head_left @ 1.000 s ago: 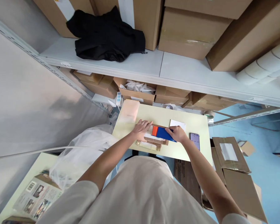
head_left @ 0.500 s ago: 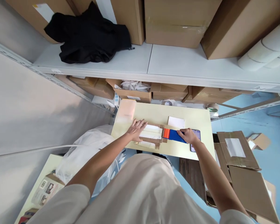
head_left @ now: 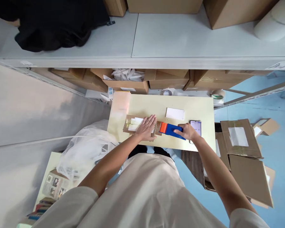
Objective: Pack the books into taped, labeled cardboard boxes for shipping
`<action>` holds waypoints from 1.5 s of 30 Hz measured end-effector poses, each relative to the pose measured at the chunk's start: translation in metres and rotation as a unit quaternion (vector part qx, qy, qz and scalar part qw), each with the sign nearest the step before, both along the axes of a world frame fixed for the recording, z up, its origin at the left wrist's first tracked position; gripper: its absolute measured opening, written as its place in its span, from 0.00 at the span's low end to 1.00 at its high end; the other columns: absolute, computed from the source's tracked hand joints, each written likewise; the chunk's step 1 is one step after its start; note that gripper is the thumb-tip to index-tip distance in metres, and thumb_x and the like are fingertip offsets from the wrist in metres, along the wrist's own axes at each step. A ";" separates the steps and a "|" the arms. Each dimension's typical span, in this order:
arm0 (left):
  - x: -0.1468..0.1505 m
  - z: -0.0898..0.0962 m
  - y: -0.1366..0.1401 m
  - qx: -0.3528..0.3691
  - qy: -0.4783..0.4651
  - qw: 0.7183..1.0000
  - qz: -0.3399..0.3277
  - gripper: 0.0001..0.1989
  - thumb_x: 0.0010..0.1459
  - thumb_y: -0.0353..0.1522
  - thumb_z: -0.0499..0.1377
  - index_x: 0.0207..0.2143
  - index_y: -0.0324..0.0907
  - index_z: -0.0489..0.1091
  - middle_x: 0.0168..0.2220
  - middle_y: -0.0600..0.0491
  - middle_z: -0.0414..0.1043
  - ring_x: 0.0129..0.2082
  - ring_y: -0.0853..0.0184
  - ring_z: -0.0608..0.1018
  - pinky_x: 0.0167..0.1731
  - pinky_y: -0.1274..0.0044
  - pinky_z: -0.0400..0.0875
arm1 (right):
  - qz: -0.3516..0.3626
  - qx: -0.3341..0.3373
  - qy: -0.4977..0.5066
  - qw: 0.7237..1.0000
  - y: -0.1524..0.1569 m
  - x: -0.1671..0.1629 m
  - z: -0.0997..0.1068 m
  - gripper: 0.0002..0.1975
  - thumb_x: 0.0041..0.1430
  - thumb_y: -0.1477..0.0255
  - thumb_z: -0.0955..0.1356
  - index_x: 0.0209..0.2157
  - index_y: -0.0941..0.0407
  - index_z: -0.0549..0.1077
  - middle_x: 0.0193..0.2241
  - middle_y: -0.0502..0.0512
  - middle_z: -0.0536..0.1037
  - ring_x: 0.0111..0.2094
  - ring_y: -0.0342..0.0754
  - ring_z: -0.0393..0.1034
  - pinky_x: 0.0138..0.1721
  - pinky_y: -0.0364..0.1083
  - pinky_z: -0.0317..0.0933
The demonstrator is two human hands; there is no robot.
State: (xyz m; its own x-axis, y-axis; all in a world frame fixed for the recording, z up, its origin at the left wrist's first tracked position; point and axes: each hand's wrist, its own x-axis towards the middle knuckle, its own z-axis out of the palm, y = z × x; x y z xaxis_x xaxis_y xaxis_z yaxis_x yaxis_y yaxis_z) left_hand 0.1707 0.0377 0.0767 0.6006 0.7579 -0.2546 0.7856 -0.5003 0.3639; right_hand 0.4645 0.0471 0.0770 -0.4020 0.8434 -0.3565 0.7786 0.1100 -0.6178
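Observation:
On the pale yellow table (head_left: 137, 106) lies a flat brown cardboard package (head_left: 127, 123) with white paper and clear tape on its top. My left hand (head_left: 147, 127) rests flat on its right part, fingers stretched out and covering some of it. A blue tape dispenser with an orange front (head_left: 172, 130) is gripped in my right hand (head_left: 187, 130), its orange end at the package's right edge. Close to the right hand is a phone (head_left: 196, 126) with its screen lit. Behind the dispenser lies a white card or small box (head_left: 175, 113).
A pinkish sheet (head_left: 120, 103) covers the table's back left corner. Behind stand shelves (head_left: 168, 38) with cardboard boxes, black clothing (head_left: 61, 25) and a tape roll (head_left: 218, 94). Opened cartons (head_left: 248, 174) are on the floor at right, a white plastic bag (head_left: 83, 148) at left.
My left hand has moved right along the package, from its left end to its right part. The dispenser stays at the package's right edge in my right hand. The camera view has shifted.

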 end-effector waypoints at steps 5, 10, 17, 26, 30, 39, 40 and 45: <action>0.000 0.003 -0.002 0.018 0.012 1.000 -0.014 0.47 0.49 0.45 0.60 0.65 0.37 0.45 0.68 0.36 0.33 0.67 0.46 0.39 0.60 0.53 0.29 | -0.003 -0.017 -0.180 0.983 -0.003 0.001 0.020 0.28 0.52 0.45 0.61 0.24 0.57 0.73 0.22 0.60 0.75 0.27 0.52 0.70 0.28 0.46 0.55; 0.006 0.005 -0.008 0.032 0.020 0.999 -0.039 0.26 0.49 0.41 0.63 0.52 0.46 0.67 0.68 0.43 0.36 0.66 0.41 0.39 0.55 0.43 0.27 | -0.035 -0.004 -0.267 0.963 0.002 -0.092 0.038 0.26 0.54 0.51 0.64 0.34 0.60 0.76 0.30 0.68 0.77 0.35 0.57 0.73 0.35 0.49 0.59; 0.009 0.005 -0.003 -0.008 -0.039 0.999 -0.014 0.34 0.48 0.47 0.63 0.56 0.46 0.63 0.68 0.42 0.33 0.66 0.39 0.38 0.54 0.41 0.30 | -0.114 0.009 -0.285 0.952 -0.017 -0.100 0.036 0.26 0.58 0.51 0.61 0.37 0.61 0.75 0.32 0.70 0.77 0.33 0.59 0.74 0.32 0.49 0.60; -0.095 -0.008 -0.026 0.089 -0.209 0.925 0.306 0.35 0.60 0.46 0.50 0.65 0.43 0.45 0.69 0.42 0.30 0.67 0.50 0.37 0.61 0.52 0.35 | -0.280 -0.007 -0.272 0.921 -0.084 -0.086 -0.039 0.15 0.63 0.71 0.55 0.45 0.64 0.66 0.35 0.66 0.76 0.38 0.55 0.73 0.36 0.49 0.60; -0.139 -0.042 -0.040 -0.055 -0.330 0.830 0.446 0.40 0.57 0.51 0.51 0.66 0.43 0.43 0.68 0.44 0.37 0.67 0.56 0.43 0.64 0.63 0.42 | -0.274 0.008 -0.265 0.925 -0.097 -0.091 -0.047 0.16 0.62 0.71 0.57 0.47 0.64 0.65 0.38 0.68 0.75 0.41 0.57 0.72 0.40 0.51 0.61; -0.131 -0.049 -0.042 -0.197 -0.500 0.760 0.365 0.39 0.53 0.54 0.54 0.61 0.42 0.56 0.63 0.44 0.57 0.63 0.56 0.58 0.61 0.68 0.54 | -0.182 0.106 0.072 0.975 -0.084 -0.151 -0.038 0.43 0.50 0.63 0.68 0.63 0.60 0.48 0.60 0.68 0.59 0.61 0.60 0.54 0.55 0.57 0.57; -0.130 -0.045 -0.041 -0.193 -0.502 0.755 0.376 0.39 0.53 0.54 0.54 0.61 0.42 0.56 0.63 0.44 0.57 0.63 0.55 0.58 0.60 0.67 0.55 | -0.186 0.083 0.130 0.970 -0.079 -0.160 -0.035 0.42 0.50 0.61 0.68 0.63 0.59 0.49 0.59 0.67 0.62 0.58 0.59 0.59 0.53 0.57 0.60; -0.135 -0.019 -0.026 -0.167 -0.524 0.720 0.423 0.38 0.53 0.56 0.51 0.58 0.43 0.58 0.57 0.45 0.65 0.57 0.54 0.68 0.52 0.65 0.66 | -0.302 0.041 0.207 0.929 -0.045 -0.165 0.000 0.33 0.52 0.53 0.66 0.56 0.55 0.61 0.49 0.62 0.72 0.40 0.52 0.72 0.38 0.50 0.68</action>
State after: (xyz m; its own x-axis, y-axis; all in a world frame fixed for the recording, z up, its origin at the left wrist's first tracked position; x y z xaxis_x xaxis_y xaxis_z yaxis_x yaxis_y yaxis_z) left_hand 0.0355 0.0114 0.0576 -0.0459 0.9671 -0.2501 -0.0363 0.2486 0.9679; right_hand 0.2997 0.0025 0.0774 0.0660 0.9775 -0.2003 0.4102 -0.2096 -0.8876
